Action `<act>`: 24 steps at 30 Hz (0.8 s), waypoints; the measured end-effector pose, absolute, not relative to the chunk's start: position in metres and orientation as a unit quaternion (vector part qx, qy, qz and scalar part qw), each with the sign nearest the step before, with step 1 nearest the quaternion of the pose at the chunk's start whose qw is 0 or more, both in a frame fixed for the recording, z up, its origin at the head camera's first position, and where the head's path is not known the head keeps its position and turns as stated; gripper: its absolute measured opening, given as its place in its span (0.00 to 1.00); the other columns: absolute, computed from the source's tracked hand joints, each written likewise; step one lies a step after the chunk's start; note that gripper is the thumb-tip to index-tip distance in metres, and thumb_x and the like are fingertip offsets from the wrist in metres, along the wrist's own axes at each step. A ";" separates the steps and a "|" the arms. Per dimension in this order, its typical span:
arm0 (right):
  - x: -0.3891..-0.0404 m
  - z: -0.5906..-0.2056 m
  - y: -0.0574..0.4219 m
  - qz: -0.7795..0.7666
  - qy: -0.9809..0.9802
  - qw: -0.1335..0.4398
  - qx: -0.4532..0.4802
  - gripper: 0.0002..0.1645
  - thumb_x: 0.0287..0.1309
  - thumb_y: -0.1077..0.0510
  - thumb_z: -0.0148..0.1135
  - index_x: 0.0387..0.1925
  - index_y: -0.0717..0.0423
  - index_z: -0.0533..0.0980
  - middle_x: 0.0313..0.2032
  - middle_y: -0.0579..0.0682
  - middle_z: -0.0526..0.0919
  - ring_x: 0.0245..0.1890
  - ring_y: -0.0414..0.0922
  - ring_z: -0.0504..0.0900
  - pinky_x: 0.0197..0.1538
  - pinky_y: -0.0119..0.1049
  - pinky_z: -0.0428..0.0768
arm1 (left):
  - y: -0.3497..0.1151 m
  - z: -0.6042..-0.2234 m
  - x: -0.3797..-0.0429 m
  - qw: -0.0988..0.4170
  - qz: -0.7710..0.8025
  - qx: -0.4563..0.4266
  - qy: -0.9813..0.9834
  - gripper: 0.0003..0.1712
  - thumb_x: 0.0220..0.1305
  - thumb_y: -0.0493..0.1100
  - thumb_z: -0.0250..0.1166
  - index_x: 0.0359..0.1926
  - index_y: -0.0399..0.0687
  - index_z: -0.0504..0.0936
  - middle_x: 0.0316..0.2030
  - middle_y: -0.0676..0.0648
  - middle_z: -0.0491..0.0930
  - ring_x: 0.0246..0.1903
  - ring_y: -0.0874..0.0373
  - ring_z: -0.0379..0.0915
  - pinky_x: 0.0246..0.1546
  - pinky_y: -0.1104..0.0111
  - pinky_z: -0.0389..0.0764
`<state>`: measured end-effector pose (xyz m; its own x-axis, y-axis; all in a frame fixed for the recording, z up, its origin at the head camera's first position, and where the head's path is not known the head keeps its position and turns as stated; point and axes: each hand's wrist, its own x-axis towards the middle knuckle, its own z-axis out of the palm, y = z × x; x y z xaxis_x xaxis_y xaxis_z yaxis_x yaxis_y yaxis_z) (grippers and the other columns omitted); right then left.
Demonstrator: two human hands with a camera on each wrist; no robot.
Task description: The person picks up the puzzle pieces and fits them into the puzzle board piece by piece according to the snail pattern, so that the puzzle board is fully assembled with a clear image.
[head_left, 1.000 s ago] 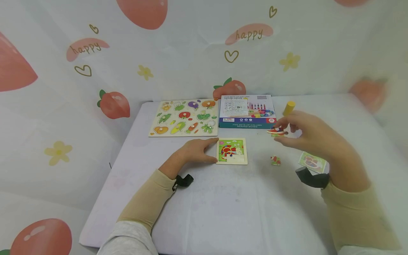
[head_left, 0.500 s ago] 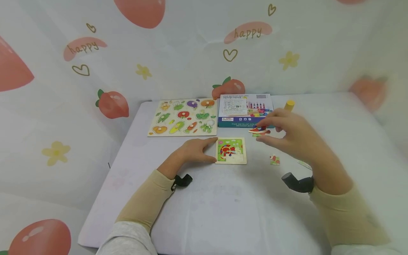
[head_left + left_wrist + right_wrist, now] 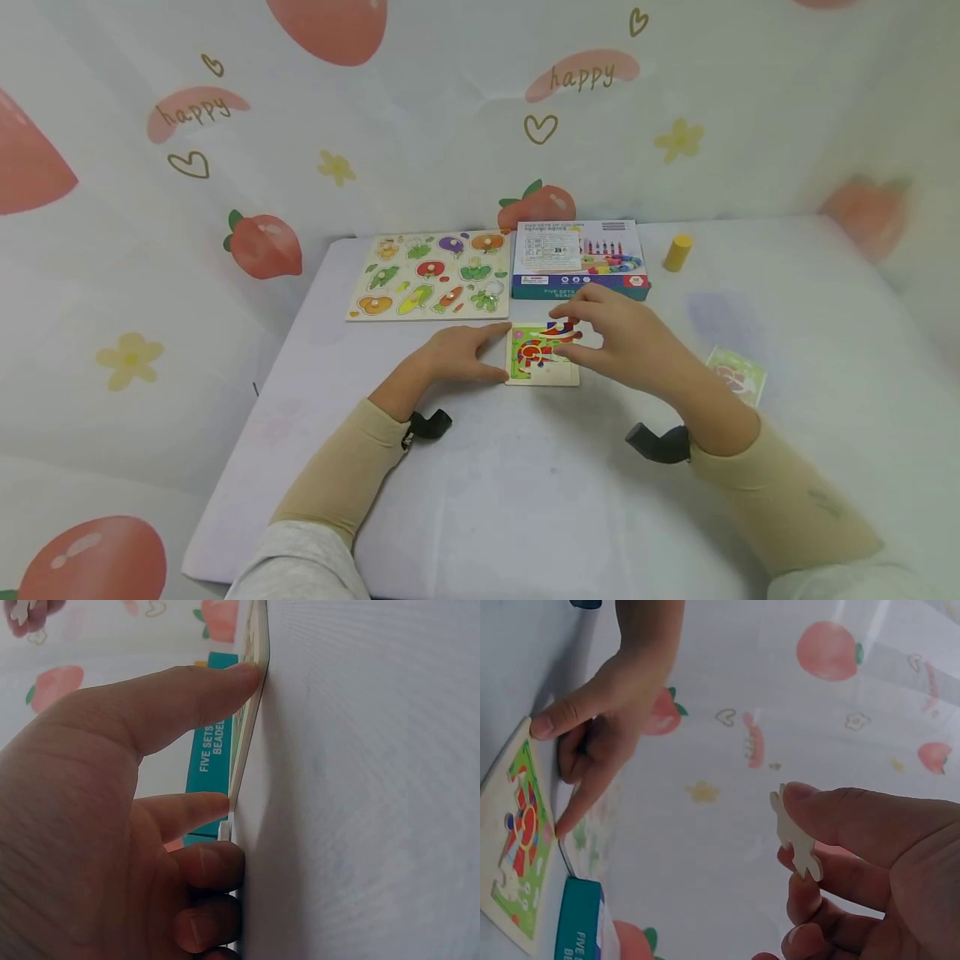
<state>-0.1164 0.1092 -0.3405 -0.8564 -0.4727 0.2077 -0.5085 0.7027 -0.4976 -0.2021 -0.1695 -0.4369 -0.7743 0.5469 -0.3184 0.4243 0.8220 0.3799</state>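
Observation:
The square wooden puzzle board (image 3: 522, 381) lies on the table, with a snail picture partly filled and bare wood at its lower right. My left hand (image 3: 453, 357) touches its left side: the straight thumb and forefinger rest at the two left corners, as the right wrist view also shows. Over the board's upper right, my right hand (image 3: 626, 342) pinches a small jigsaw piece (image 3: 558, 331) between thumb and fingers. Red and blue show on it in the head view; its pale wooden side (image 3: 795, 840) shows in the right wrist view.
Behind the board stand a vegetable knob puzzle (image 3: 431, 312) and a teal-edged bead box (image 3: 536, 293). A yellow cylinder (image 3: 677, 253) is at the back right. A small picture card (image 3: 738, 371) lies right of my right hand, partly covered by the forearm.
My right hand has moved left with the jigsaw piece, from beside the bead box to over the puzzle board. It now hides another loose piece on the table. My left hand stays put.

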 end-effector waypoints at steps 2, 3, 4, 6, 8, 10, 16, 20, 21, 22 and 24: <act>-0.118 -0.345 0.104 0.278 -0.923 0.020 0.264 0.26 0.58 0.49 0.77 0.56 0.51 0.83 0.44 0.45 0.78 0.42 0.44 0.77 0.40 0.37 0.82 | -0.169 -0.437 -0.202 0.211 0.145 0.261 0.931 0.53 0.58 0.69 0.68 0.81 0.67 0.58 0.69 0.47 0.71 0.61 0.51 0.69 0.66 0.50 0.66; -0.119 -0.347 0.102 0.278 -0.924 0.013 0.263 0.25 0.58 0.49 0.77 0.55 0.51 0.84 0.44 0.45 0.78 0.42 0.44 0.77 0.41 0.37 0.82 | -0.169 -0.436 -0.202 0.211 0.145 0.261 0.931 0.53 0.58 0.69 0.69 0.81 0.67 0.58 0.70 0.47 0.71 0.62 0.51 0.69 0.66 0.50 0.66; -0.121 -0.350 0.100 0.276 -0.925 0.006 0.262 0.25 0.58 0.48 0.77 0.55 0.51 0.84 0.44 0.45 0.78 0.42 0.44 0.77 0.41 0.37 0.82 | -0.169 -0.436 -0.202 0.210 0.145 0.262 0.931 0.53 0.58 0.69 0.69 0.81 0.66 0.58 0.70 0.47 0.71 0.62 0.51 0.70 0.66 0.50 0.66; -0.123 -0.355 0.095 0.272 -0.927 -0.009 0.259 0.24 0.59 0.48 0.76 0.55 0.51 0.84 0.45 0.46 0.78 0.43 0.44 0.77 0.44 0.39 0.82 | -0.169 -0.436 -0.201 0.210 0.143 0.263 0.931 0.53 0.58 0.69 0.69 0.81 0.66 0.58 0.70 0.47 0.71 0.63 0.51 0.69 0.66 0.50 0.66; -0.125 -0.361 0.091 0.266 -0.928 -0.023 0.260 0.24 0.60 0.48 0.75 0.55 0.51 0.83 0.46 0.47 0.79 0.44 0.45 0.77 0.46 0.40 0.81 | -0.169 -0.436 -0.201 0.210 0.141 0.264 0.931 0.53 0.59 0.68 0.69 0.81 0.66 0.58 0.70 0.48 0.71 0.63 0.52 0.70 0.66 0.50 0.66; -0.127 -0.367 0.087 0.262 -0.929 -0.036 0.259 0.24 0.60 0.49 0.74 0.55 0.52 0.83 0.47 0.47 0.79 0.46 0.45 0.77 0.48 0.41 0.81 | -0.168 -0.436 -0.202 0.210 0.139 0.264 0.931 0.53 0.58 0.68 0.69 0.81 0.66 0.58 0.70 0.48 0.71 0.63 0.52 0.70 0.66 0.51 0.66; -0.136 -0.385 0.080 0.256 -0.932 -0.078 0.245 0.24 0.59 0.51 0.73 0.56 0.52 0.83 0.48 0.49 0.78 0.46 0.46 0.77 0.50 0.43 0.81 | -0.168 -0.435 -0.203 0.209 0.135 0.269 0.931 0.53 0.58 0.69 0.69 0.80 0.66 0.58 0.70 0.47 0.71 0.63 0.52 0.70 0.66 0.52 0.67; -0.142 -0.398 0.078 0.239 -0.933 -0.101 0.250 0.23 0.60 0.51 0.73 0.57 0.51 0.84 0.47 0.49 0.78 0.45 0.47 0.76 0.49 0.42 0.80 | -0.169 -0.435 -0.203 0.207 0.131 0.273 0.930 0.53 0.59 0.69 0.69 0.81 0.66 0.58 0.70 0.47 0.71 0.62 0.52 0.71 0.65 0.52 0.68; -0.144 -0.401 0.077 0.234 -0.933 -0.105 0.253 0.23 0.60 0.51 0.73 0.56 0.50 0.84 0.46 0.49 0.78 0.44 0.46 0.76 0.48 0.42 0.79 | -0.169 -0.435 -0.203 0.207 0.131 0.274 0.930 0.53 0.59 0.69 0.69 0.81 0.66 0.58 0.70 0.47 0.71 0.62 0.52 0.71 0.65 0.52 0.68; -0.145 -0.404 0.077 0.229 -0.933 -0.108 0.256 0.23 0.61 0.50 0.73 0.56 0.50 0.85 0.45 0.49 0.78 0.43 0.46 0.76 0.47 0.41 0.79 | -0.169 -0.435 -0.203 0.206 0.129 0.275 0.930 0.52 0.59 0.69 0.68 0.81 0.66 0.58 0.70 0.47 0.71 0.62 0.52 0.71 0.64 0.52 0.69; -0.148 -0.411 0.076 0.220 -0.933 -0.112 0.260 0.22 0.61 0.50 0.74 0.55 0.50 0.85 0.44 0.48 0.78 0.42 0.45 0.76 0.46 0.39 0.78 | -0.169 -0.435 -0.203 0.206 0.128 0.276 0.930 0.52 0.59 0.69 0.68 0.80 0.66 0.58 0.69 0.46 0.72 0.61 0.52 0.72 0.64 0.52 0.69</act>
